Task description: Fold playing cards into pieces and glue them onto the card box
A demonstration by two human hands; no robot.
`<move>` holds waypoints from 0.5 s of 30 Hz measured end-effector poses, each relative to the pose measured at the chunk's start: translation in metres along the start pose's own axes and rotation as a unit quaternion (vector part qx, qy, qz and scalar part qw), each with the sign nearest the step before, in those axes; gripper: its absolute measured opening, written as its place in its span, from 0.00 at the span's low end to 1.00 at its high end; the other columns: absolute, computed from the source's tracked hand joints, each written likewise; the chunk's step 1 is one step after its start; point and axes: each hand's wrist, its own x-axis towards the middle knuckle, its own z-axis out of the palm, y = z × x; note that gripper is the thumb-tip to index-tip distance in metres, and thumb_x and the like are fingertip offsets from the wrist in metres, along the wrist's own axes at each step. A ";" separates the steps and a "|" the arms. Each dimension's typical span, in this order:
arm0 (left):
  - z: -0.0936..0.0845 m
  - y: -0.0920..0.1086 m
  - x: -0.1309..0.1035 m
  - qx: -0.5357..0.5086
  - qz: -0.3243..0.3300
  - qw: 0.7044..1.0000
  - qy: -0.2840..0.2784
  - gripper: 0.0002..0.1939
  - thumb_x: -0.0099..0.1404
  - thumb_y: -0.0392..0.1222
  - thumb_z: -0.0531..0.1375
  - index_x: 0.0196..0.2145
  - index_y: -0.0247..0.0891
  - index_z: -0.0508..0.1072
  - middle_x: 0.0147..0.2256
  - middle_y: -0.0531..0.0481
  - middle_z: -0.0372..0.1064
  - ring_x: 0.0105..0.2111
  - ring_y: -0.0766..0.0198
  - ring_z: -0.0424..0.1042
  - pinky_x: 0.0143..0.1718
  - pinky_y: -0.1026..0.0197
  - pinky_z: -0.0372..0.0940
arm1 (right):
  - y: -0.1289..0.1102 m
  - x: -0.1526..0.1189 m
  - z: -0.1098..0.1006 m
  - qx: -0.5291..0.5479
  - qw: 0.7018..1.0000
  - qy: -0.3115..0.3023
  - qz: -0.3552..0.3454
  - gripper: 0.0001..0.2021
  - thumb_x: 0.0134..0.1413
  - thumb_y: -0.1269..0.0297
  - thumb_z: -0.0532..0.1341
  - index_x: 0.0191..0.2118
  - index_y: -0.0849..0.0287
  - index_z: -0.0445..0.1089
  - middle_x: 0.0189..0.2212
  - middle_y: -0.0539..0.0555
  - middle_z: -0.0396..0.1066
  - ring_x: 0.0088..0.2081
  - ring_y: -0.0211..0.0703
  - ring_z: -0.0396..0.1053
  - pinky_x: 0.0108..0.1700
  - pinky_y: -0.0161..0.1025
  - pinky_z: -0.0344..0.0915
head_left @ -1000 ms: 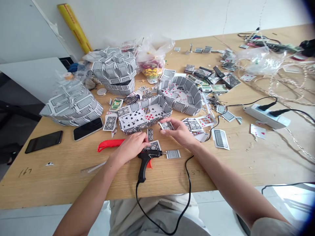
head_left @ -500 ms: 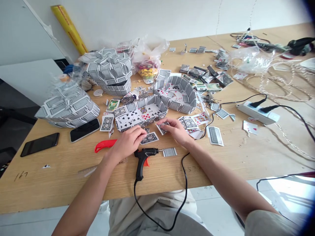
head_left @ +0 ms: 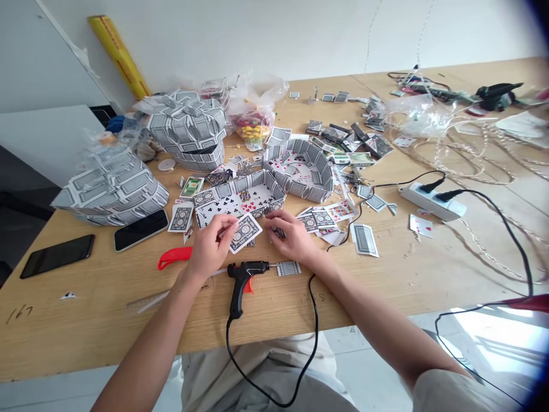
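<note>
A playing card (head_left: pixel 246 233), patterned back up, is pinched between the thumb and fingers of my left hand (head_left: pixel 211 245). My right hand (head_left: pixel 291 236) is curled beside it, over another dark-backed card (head_left: pixel 278 232) that its fingers partly cover. Just beyond both hands lies an open tray made of playing cards (head_left: pixel 240 200), its floor showing clubs and hearts. A second card-built tray (head_left: pixel 298 169) sits behind it to the right. Nearer me a black hot glue gun (head_left: pixel 240 286) lies on its side, its nozzle at a single card (head_left: pixel 289 268).
Two lidded boxes made of cards (head_left: pixel 187 129) (head_left: pixel 114 189) stand at the left, with two phones (head_left: pixel 141 230) (head_left: pixel 60 256) in front. A red-handled cutter (head_left: pixel 174 257) lies by my left forearm. Loose cards (head_left: pixel 321 219) spread rightward. A power strip (head_left: pixel 433 200) and cords lie further right.
My left hand has lifted a card off the table and holds it tilted. My right hand has moved slightly left, its fingers curled more. The view has shifted a little.
</note>
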 end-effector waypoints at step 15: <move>0.025 0.016 -0.020 0.003 0.065 0.997 0.047 0.04 0.77 0.41 0.64 0.46 0.40 0.73 0.35 0.53 0.81 0.28 0.69 0.80 0.32 0.70 0.73 | -0.040 -0.018 0.024 -0.125 0.990 0.040 -0.053 0.54 0.58 0.45 0.74 0.80 0.50 0.46 0.64 0.69 0.63 0.63 0.71 0.65 0.63 0.67 0.69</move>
